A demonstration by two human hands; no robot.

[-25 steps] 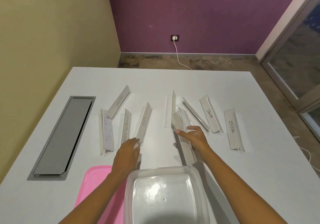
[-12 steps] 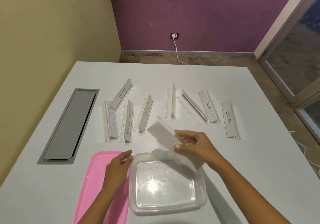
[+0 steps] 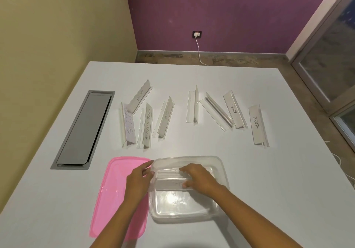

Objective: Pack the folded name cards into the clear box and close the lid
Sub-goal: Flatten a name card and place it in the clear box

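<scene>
Clear box (image 3: 223, 173) held one name card (image 3: 169, 185), right hand (image 3: 199, 179) fingers gripping it; left hand (image 3: 137, 180) fingers apparently pinched the box rim. Pink lid (image 3: 113, 194) lay beside it on counter (image 3: 269, 190).

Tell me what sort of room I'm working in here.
Probably an office meeting room: a large white table with a built-in cable hatch, name cards in clear stands, and a glass door on the right.

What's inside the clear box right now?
One name card lies across the clear box, with the right hand on it. The hand covers the card's right part, so its writing cannot be read. The rest of the box looks bare.
</scene>
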